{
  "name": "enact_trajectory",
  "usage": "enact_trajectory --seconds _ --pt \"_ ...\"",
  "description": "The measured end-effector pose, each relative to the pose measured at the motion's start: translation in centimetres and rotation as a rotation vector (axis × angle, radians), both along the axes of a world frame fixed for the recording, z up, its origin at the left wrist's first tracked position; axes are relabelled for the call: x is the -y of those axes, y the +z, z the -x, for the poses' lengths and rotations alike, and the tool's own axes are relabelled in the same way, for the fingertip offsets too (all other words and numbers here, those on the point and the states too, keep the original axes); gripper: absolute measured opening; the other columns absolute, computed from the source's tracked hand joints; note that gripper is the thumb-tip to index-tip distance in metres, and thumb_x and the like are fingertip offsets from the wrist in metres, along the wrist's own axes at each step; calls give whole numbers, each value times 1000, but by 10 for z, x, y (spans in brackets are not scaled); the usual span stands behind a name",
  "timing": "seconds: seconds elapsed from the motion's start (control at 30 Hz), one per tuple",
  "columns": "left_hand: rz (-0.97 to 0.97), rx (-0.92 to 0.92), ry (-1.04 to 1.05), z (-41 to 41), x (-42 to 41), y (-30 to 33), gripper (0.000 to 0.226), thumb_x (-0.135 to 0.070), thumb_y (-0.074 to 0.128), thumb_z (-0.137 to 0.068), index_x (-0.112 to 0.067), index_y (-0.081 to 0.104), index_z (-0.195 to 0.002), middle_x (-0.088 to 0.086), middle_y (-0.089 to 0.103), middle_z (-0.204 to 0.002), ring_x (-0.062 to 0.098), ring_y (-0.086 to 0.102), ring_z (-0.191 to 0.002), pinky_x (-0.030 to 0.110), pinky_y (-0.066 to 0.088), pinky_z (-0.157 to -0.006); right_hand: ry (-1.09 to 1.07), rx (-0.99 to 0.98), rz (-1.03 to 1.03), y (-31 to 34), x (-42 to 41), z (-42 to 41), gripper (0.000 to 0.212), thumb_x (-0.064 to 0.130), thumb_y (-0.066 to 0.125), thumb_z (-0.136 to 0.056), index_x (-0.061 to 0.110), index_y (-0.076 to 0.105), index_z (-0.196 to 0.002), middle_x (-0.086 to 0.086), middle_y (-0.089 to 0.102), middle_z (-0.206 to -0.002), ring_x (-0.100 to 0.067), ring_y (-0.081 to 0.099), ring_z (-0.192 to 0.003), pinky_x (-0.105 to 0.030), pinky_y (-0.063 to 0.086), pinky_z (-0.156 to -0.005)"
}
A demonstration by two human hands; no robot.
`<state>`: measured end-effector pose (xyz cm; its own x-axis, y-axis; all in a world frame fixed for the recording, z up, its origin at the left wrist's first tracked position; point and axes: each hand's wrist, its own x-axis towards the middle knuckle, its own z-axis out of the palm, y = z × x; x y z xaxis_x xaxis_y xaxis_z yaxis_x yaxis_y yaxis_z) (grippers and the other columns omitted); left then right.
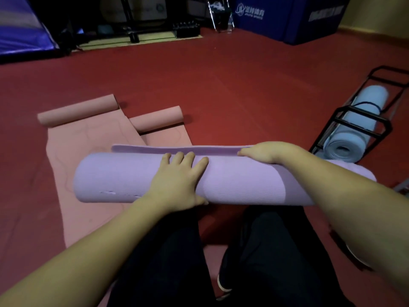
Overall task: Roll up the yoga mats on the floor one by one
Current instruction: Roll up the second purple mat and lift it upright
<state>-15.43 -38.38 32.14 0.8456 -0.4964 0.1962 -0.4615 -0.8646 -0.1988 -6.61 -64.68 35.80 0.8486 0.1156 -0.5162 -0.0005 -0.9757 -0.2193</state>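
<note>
A purple yoga mat [119, 178] lies almost fully rolled across the floor in front of my knees, with a short flat strip of it left at the far side. My left hand [177, 182] presses flat on top of the roll near its middle, fingers straight. My right hand [265, 151] rests over the roll's far edge further right, fingers curled over the loose strip. Two pink mats [88, 138] lie unrolled on the floor to the left, each with a curled far end.
A black wire rack [345, 120] on the right holds a rolled light-blue mat [356, 120]. Red floor [221, 85] stretches ahead. Blue padded blocks [287, 16] and dark gym equipment stand along the back wall.
</note>
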Motion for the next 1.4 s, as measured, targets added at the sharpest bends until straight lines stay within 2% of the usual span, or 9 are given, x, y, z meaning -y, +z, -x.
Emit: enact_trajectory --seconds 0.17,0.33,0.43,0.63,0.87,0.97,1.1,1.2,1.4 --pt "-26 -146 35 0 5 1 109 -85 54 -60 -27 27 -148 4 45 -138 30 43 -121 49 30 -105 -47 52 17 -12 3 2 64 64 35 -97 17 61 -133 -8 47 -149 -27 45 -134 -37 32 -108" --pt "-20 -257 25 -22 4 9 114 -88 57 -55 -30 28 -148 -1 48 -138 27 44 -121 45 35 -99 9 432 -36 -16 6 14 44 51 34 -101 21 63 -89 -8 65 -105 -31 59 -101 -35 39 -75" --pt "13 -421 36 -44 6 15 111 -86 63 -50 -34 33 -143 -2 52 -137 27 46 -118 43 39 -98 50 503 0 -24 3 28 47 57 34 -99 21 64 -95 -5 58 -97 -31 57 -98 -37 39 -73" --pt "128 -764 68 -80 12 22 104 -80 72 -48 -39 40 -138 -5 56 -131 23 50 -119 42 43 -100 -19 495 65 -44 -3 35 67 69 26 -95 17 63 -115 -8 64 -118 -31 58 -110 -39 43 -88" --pt "82 -296 -42 -59 10 -6 101 -85 28 -66 -26 39 -147 -3 44 -145 23 41 -128 41 33 -102 -55 397 64 -47 3 13 77 74 20 -90 17 68 -113 -8 67 -116 -31 59 -107 -37 46 -81" --pt "74 -47 -86 -35 6 -37 103 -83 48 -68 -15 43 -144 9 49 -141 34 48 -123 56 34 -103 -35 294 60 -44 0 0 77 72 19 -92 15 69 -104 -11 67 -113 -29 55 -94 -39 45 -81" --pt "-47 -52 89 -14 18 -64 128 -63 85 -45 -13 29 -148 21 42 -148 48 40 -132 72 23 -104 -37 192 65 -42 -6 -14 81 75 20 -90 15 70 -111 -13 64 -122 -30 55 -95 -38 42 -80" --pt "-4 -45 146 -16 23 -65 112 -46 84 -57 -13 27 -147 27 41 -146 51 39 -131 72 26 -102 -68 150 42 -38 -10 -19 83 76 23 -89 13 66 -121 -14 60 -132 -31 56 -107 -38 41 -83" --pt "3 -1 88 -24 20 -58 106 -59 79 -58 -14 33 -143 26 48 -138 46 44 -123 70 34 -97 -107 120 25 -26 -12 -17 77 67 26 -95 9 57 -134 -16 51 -143 -33 51 -124 -38 38 -89"
